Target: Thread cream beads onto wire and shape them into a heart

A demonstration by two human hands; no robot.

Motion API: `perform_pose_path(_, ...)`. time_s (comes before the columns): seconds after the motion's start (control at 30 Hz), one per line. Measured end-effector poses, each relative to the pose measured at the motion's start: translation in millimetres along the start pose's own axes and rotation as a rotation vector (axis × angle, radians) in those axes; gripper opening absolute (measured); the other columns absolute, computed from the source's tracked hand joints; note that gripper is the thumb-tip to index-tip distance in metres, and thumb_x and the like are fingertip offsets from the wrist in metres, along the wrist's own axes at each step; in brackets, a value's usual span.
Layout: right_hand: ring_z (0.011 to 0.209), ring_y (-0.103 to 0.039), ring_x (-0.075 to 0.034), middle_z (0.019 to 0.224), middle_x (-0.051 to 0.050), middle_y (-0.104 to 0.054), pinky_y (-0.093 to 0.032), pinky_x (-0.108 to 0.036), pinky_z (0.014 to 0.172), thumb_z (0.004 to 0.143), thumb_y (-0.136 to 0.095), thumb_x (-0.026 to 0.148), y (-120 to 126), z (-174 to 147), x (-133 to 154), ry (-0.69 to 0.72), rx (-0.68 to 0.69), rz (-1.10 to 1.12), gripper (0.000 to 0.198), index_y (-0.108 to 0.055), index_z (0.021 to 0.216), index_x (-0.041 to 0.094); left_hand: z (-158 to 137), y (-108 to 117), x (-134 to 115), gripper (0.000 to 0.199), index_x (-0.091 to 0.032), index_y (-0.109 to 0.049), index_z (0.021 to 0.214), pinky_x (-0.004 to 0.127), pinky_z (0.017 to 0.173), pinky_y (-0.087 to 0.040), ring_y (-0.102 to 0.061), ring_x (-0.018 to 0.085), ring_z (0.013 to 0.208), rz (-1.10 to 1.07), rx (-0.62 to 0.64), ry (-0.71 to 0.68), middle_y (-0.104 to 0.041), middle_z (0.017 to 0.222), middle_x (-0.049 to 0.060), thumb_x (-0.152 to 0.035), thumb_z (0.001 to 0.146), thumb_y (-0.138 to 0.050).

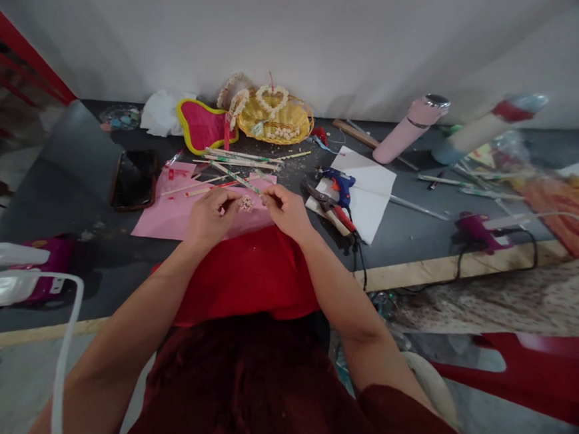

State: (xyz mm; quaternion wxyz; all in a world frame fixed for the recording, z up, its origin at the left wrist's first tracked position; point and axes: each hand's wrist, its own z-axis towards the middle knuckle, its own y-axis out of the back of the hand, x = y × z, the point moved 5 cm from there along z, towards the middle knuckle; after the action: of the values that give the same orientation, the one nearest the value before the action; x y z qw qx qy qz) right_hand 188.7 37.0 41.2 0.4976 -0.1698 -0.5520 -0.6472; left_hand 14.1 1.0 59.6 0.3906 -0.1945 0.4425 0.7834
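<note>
My left hand (pixel 213 216) is closed, thumb and fingertips pinching a small cluster of pale pinkish pieces (pixel 246 204). My right hand (pixel 288 211) is closed in a pinch just right of the cluster. What lies between its fingertips is too small to make out. A thin pale stick with green marks (pixel 232 176) runs up to these fingertips; whether they grip it I cannot tell. Both hands are above a pink sheet (pixel 156 218) on the dark table, with red cloth (pixel 249 284) over my lap just below. More thin sticks (pixel 246 163) lie beyond the hands.
A yellow basket (pixel 296 127) with a pale heart-shaped ring (pixel 271 102) stands by the wall. A phone (pixel 135 179) lies left. To the right are a blue glue gun (pixel 339 184), pliers (pixel 324 198), white paper (pixel 376 194) and a pink flask (pixel 409 129).
</note>
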Motion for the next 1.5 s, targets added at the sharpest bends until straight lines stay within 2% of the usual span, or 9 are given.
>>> perform_pose_path(0.2, 0.088, -0.064, -0.019, 0.095, -0.003, -0.072, -0.045, -0.029, 0.079, 0.089, -0.053, 0.023, -4, 3, -15, -0.092, 0.086, -0.327, 0.016, -0.068, 0.095, 0.022, 0, -1, 4, 0.010, -0.019, -0.071, 0.086, 0.024, 0.062, -0.043, -0.058, 0.012, 0.068, -0.004, -0.002, 0.036, -0.070, 0.078, 0.002, -0.023, 0.084, -0.061)
perform_pose_path(0.37, 0.092, -0.064, -0.018, 0.102, -0.004, -0.071, -0.047, -0.029, 0.082, 0.089, -0.055, 0.022, -10, 2, -16, -0.117, 0.092, -0.321, 0.020, -0.065, 0.106, 0.021, -1, -6, 6, 0.012, -0.020, -0.072, 0.086, 0.025, 0.063, -0.043, -0.059, 0.012, 0.070, -0.002, 0.041, 0.061, -0.070, 0.080, 0.002, -0.023, 0.084, -0.060)
perform_pose_path(0.53, 0.096, -0.061, -0.017, 0.109, -0.007, -0.067, -0.046, -0.030, 0.088, 0.092, -0.049, 0.020, -1, 1, -1, -0.018, 0.050, -0.284, 0.022, -0.063, 0.110, 0.018, -1, -7, 13, 0.014, -0.021, -0.072, 0.086, 0.026, 0.064, -0.043, -0.061, 0.014, 0.071, 0.001, 0.054, 0.090, -0.071, 0.082, 0.003, -0.028, 0.083, -0.060)
perform_pose_path(0.73, 0.109, -0.052, -0.023, 0.112, -0.009, -0.064, -0.038, -0.040, 0.101, 0.093, -0.049, 0.024, 52, -25, 11, 0.013, 0.027, -0.569, 0.021, -0.065, 0.106, 0.018, 1, -8, 14, 0.015, -0.021, -0.071, 0.085, 0.026, 0.062, -0.043, -0.060, 0.014, 0.067, 0.008, 0.069, 0.100, -0.071, 0.080, 0.002, -0.031, 0.082, -0.061)
perform_pose_path(0.9, 0.117, -0.042, -0.033, 0.121, -0.013, -0.059, -0.042, -0.047, 0.092, 0.091, -0.055, 0.031, 105, -67, -14, -0.229, -0.025, -0.865, 0.023, -0.066, 0.107, 0.019, 0, -10, 15, 0.013, -0.023, -0.071, 0.087, 0.027, 0.063, -0.043, -0.060, 0.015, 0.070, 0.034, 0.093, 0.104, -0.071, 0.082, 0.001, -0.031, 0.081, -0.063)
perform_pose_path(1.03, 0.117, -0.041, -0.034, 0.123, -0.013, -0.058, -0.044, -0.048, 0.089, 0.091, -0.057, 0.035, 120, -90, -31, -0.318, -0.007, -0.958, 0.028, -0.064, 0.113, 0.020, -1, -11, 14, 0.012, -0.023, -0.071, 0.089, 0.025, 0.064, -0.043, -0.060, 0.015, 0.071, 0.053, 0.110, 0.107, -0.070, 0.083, -0.001, -0.031, 0.083, -0.064)
perform_pose_path(1.17, 0.117, -0.041, -0.033, 0.125, -0.013, -0.057, -0.044, -0.048, 0.090, 0.090, -0.057, 0.035, 117, -91, -38, -0.293, -0.009, -0.984, 0.033, -0.062, 0.119, 0.019, -1, -11, 15, 0.012, -0.024, -0.071, 0.089, 0.025, 0.063, -0.043, -0.058, 0.013, 0.068, 0.076, 0.121, 0.153, -0.069, 0.082, -0.003, -0.030, 0.082, -0.065)
perform_pose_path(1.33, 0.117, -0.043, -0.031, 0.125, -0.014, -0.057, -0.045, -0.045, 0.093, 0.088, -0.056, 0.027, 117, -81, -34, -0.220, -0.014, -0.932, 0.023, -0.066, 0.104, 0.014, -1, -10, 16, 0.014, -0.024, -0.071, 0.089, 0.027, 0.064, -0.045, -0.060, 0.015, 0.069, 0.046, 0.088, 0.181, -0.070, 0.082, -0.002, -0.032, 0.081, -0.064)
perform_pose_path(1.5, 0.096, -0.057, -0.022, 0.107, -0.011, -0.062, -0.049, -0.040, 0.089, 0.086, -0.058, 0.034, 126, -72, -19, -0.188, -0.187, -0.510, 0.018, -0.061, 0.079, 0.018, -1, -7, 14, 0.017, -0.022, -0.071, 0.088, 0.026, 0.061, -0.045, -0.059, 0.014, 0.065, -0.016, 0.034, 0.160, -0.070, 0.079, 0.002, -0.034, 0.081, -0.062)
